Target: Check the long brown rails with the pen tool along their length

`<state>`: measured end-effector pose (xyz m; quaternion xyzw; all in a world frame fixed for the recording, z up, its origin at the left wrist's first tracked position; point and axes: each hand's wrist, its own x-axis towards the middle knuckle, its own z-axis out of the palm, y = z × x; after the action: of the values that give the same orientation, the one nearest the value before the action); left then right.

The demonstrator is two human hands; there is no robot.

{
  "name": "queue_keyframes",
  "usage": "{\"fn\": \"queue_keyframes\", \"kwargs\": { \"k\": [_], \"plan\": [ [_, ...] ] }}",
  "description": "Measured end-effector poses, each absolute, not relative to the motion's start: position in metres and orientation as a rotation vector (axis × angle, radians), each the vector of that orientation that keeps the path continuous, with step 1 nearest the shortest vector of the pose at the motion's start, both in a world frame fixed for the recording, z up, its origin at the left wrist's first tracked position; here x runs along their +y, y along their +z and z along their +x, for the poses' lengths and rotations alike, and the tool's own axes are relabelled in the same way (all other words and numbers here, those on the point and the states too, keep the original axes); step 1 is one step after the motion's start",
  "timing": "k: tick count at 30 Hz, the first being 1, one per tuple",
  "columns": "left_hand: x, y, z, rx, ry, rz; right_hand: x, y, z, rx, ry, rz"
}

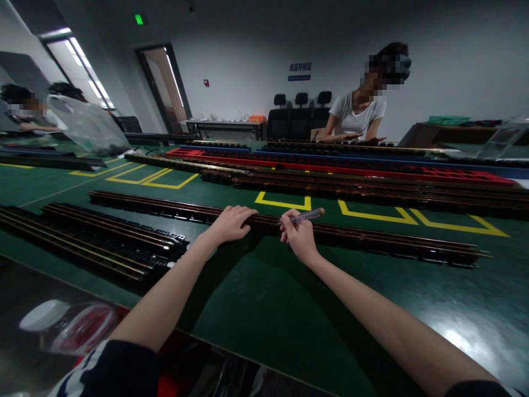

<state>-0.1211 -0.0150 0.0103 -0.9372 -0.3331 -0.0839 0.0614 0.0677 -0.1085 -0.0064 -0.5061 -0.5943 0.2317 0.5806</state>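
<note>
A long black strip with copper-coloured rods (372,238) lies across the green table (264,298). My left hand (231,223) rests on this strip near its middle, fingers loosely spread, thumb apart, holding nothing. To its right, my right hand (298,231) is closed around a clear pen-like tool (308,215), whose brownish end points up and right. That hand is over the strip, and the tool's other end is hidden by the fingers.
More black strips (111,226) lie at the left. Behind are bundled strips (372,187) and a red tray (454,174). Yellow tape outlines (285,204) mark the table. A person (359,113) sits opposite; others are at far left. A clear jar (82,328) stands at lower left.
</note>
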Motion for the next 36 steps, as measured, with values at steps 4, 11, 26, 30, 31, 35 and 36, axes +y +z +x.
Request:
{"fn": "queue_keyframes", "kwargs": {
  "k": [4,11,26,30,31,35,36],
  "plan": [
    [-0.016,0.0113,-0.1209,-1.014,-0.245,-2.833,-0.1091,-0.0061,0.0664,-1.383,0.534,-1.18],
    [-0.0155,0.0112,-0.1208,-1.023,-0.233,-2.83,-0.1091,-0.0067,0.0655,-1.374,0.529,-1.184],
    [-0.0142,0.0099,-0.1206,-1.028,-0.222,-2.817,-0.1083,-0.0073,0.0667,-1.385,0.524,-1.187],
    [-0.0147,0.0103,-0.1204,-1.021,-0.225,-2.823,-0.1077,-0.0085,0.0666,-1.381,0.521,-1.187],
    [-0.0148,0.0105,-0.1204,-1.019,-0.225,-2.824,-0.1074,-0.0088,0.0668,-1.383,0.52,-1.185],
    [-0.0152,0.0109,-0.1205,-1.021,-0.23,-2.822,-0.1066,-0.0093,0.0676,-1.391,0.51,-1.188],
    [-0.0152,0.0109,-0.1206,-1.023,-0.231,-2.822,-0.1067,-0.0092,0.0677,-1.393,0.509,-1.19]
  ]
}}
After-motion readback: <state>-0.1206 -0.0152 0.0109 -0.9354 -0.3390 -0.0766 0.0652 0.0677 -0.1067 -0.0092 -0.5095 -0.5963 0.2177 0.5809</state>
